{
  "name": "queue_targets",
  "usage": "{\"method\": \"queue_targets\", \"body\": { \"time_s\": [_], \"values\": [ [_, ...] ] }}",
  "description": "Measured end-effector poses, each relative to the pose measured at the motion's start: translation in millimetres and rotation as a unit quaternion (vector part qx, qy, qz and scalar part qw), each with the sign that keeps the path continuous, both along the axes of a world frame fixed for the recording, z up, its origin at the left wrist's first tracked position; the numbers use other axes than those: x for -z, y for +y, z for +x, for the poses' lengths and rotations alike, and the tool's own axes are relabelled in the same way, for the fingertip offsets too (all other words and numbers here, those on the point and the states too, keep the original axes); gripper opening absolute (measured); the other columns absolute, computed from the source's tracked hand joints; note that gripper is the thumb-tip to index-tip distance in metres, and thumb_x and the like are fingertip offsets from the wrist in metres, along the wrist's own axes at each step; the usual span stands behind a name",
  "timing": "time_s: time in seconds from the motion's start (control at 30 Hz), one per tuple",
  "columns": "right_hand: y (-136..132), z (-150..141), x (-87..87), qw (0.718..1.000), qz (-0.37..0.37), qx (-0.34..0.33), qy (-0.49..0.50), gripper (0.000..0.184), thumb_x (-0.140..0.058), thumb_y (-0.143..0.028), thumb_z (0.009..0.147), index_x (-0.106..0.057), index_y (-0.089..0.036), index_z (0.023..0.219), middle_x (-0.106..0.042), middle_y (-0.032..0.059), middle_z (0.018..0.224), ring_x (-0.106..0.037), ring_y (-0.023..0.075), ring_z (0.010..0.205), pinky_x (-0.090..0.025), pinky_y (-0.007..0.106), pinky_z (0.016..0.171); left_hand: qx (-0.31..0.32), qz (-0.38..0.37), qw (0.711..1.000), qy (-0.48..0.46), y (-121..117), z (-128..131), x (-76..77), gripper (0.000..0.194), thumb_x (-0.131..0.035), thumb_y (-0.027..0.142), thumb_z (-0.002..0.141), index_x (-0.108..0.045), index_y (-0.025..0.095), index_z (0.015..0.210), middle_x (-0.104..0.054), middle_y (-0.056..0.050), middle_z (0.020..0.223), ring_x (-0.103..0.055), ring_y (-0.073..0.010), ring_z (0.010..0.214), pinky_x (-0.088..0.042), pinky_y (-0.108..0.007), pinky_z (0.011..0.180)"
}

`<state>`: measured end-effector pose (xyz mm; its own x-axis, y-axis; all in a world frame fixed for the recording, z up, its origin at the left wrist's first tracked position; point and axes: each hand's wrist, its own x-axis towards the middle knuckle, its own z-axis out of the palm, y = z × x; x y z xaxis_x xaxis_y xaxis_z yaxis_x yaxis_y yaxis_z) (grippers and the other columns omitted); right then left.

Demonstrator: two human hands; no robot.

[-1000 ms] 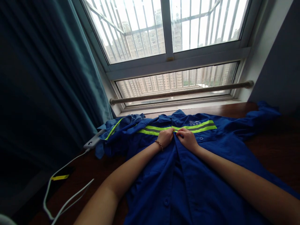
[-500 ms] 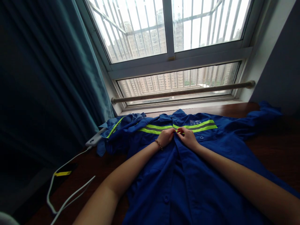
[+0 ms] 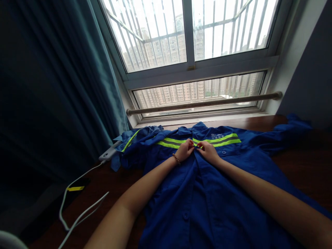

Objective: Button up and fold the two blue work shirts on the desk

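A blue work jacket (image 3: 233, 193) with yellow-green and grey reflective bands lies spread on the dark wooden table. At its front opening, level with the chest band, my left hand (image 3: 184, 150) pinches the cloth edge; a beaded bracelet circles that wrist. Close beside it, my right hand (image 3: 208, 152) pinches the other side of the same opening. The fingertips nearly meet, and whatever small part lies between them is hidden. Below the hands the two front edges hang apart, with a button (image 3: 185, 216) showing on the left one.
A white power strip (image 3: 109, 153) with a white cable (image 3: 64, 200) sits at the left, by the jacket's sleeve. A yellow strip (image 3: 75, 188) lies near the cable. Blue curtains (image 3: 103, 86) hang at the left. A rail (image 3: 207, 104) crosses the window behind the table (image 3: 298, 173).
The view has shifted slightly. My left fingers have risen a little and changed their hold at the jacket's opening; my right hand stays at about the same spot on the cloth.
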<state>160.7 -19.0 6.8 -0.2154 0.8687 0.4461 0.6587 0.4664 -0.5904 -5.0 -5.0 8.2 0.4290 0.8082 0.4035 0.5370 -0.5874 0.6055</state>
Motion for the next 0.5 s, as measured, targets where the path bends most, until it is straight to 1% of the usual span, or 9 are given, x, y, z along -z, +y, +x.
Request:
{"method": "queue_targets", "body": {
  "time_s": [0.07, 0.17, 0.2, 0.27, 0.33, 0.4, 0.5],
  "values": [
    [-7, -3, -9.0, 0.999, 0.0, 0.023, -0.028, 0.015, -0.052, -0.026, 0.075, -0.056, -0.014, 0.084, -0.059, 0.0048, 0.077, -0.054, 0.0149, 0.071, -0.04, 0.024, 0.066, 0.013, -0.034, 0.999, -0.027, 2, -1, 0.1, 0.018, -0.052, 0.019, 0.075, -0.043, 0.015, 0.09, -0.06, -0.003, 0.075, -0.059, -0.0128, 0.069, -0.046, -0.025, 0.063],
    [-29, -13, -24.3, 0.993, -0.016, 0.029, -0.114, 0.026, -0.051, -0.037, 0.075, -0.054, -0.014, 0.087, -0.06, 0.009, 0.078, -0.056, 0.0198, 0.072, -0.04, 0.027, 0.061, 0.027, -0.061, 0.997, -0.033, 4, -1, -1.7, 0.021, -0.056, 0.023, 0.073, -0.043, 0.015, 0.088, -0.06, -0.003, 0.075, -0.059, -0.013, 0.069, -0.046, -0.025, 0.063],
    [-38, -17, -27.7, 0.988, -0.032, 0.024, -0.15, 0.03, -0.053, -0.038, 0.073, -0.053, -0.013, 0.09, -0.06, 0.0107, 0.079, -0.057, 0.0218, 0.073, -0.04, 0.028, 0.06, 0.028, -0.059, 0.998, -0.021, 3, -1, -2.6, 0.021, -0.056, 0.023, 0.073, -0.044, 0.015, 0.088, -0.06, -0.003, 0.075, -0.058, -0.0129, 0.069, -0.046, -0.025, 0.064],
    [-53, -22, -30.0, 0.974, -0.069, 0.022, -0.217, 0.035, -0.055, -0.033, 0.07, -0.052, -0.011, 0.096, -0.061, 0.0142, 0.082, -0.059, 0.0257, 0.074, -0.04, 0.03, 0.059, 0.029, -0.038, 0.999, 0.014, 1, -1, -3.4, 0.021, -0.055, 0.022, 0.074, -0.044, 0.016, 0.091, -0.059, -0.002, 0.078, -0.058, -0.013, 0.072, -0.046, -0.026, 0.068],
    [-60, -22, -26.5, 0.963, -0.09, 0.028, -0.251, 0.032, -0.053, -0.027, 0.068, -0.053, -0.009, 0.094, -0.061, 0.017, 0.085, -0.059, 0.0283, 0.076, -0.041, 0.032, 0.061, 0.022, -0.002, 0.998, 0.06, -4, 0, -2.0, 0.026, -0.053, 0.021, 0.073, -0.043, 0.017, 0.097, -0.059, -0.004, 0.085, -0.057, -0.0143, 0.079, -0.045, -0.028, 0.074],
    [-55, -15, -20.4, 0.963, -0.099, 0.026, -0.248, 0.024, -0.05, -0.021, 0.068, -0.055, -0.009, 0.088, -0.062, 0.0173, 0.085, -0.059, 0.0285, 0.079, -0.041, 0.032, 0.064, 0.014, 0.021, 0.994, 0.106, -7, 1, 2.0, 0.037, -0.054, 0.024, 0.073, -0.04, 0.016, 0.107, -0.057, -0.008, 0.097, -0.055, -0.0167, 0.09, -0.043, -0.03, 0.08],
    [-24, 4, -16.2, 0.968, -0.109, 0.032, -0.225, 0.019, -0.047, -0.015, 0.068, -0.057, -0.011, 0.083, -0.062, 0.0149, 0.086, -0.058, 0.0257, 0.083, -0.041, 0.03, 0.067, -0.009, 0.027, 0.984, 0.176, -4, 5, 8.5, 0.049, -0.047, 0.037, 0.078, -0.035, 0.013, 0.119, -0.051, -0.014, 0.114, -0.048, -0.0214, 0.106, -0.037, -0.035, 0.091]
  ]
}}
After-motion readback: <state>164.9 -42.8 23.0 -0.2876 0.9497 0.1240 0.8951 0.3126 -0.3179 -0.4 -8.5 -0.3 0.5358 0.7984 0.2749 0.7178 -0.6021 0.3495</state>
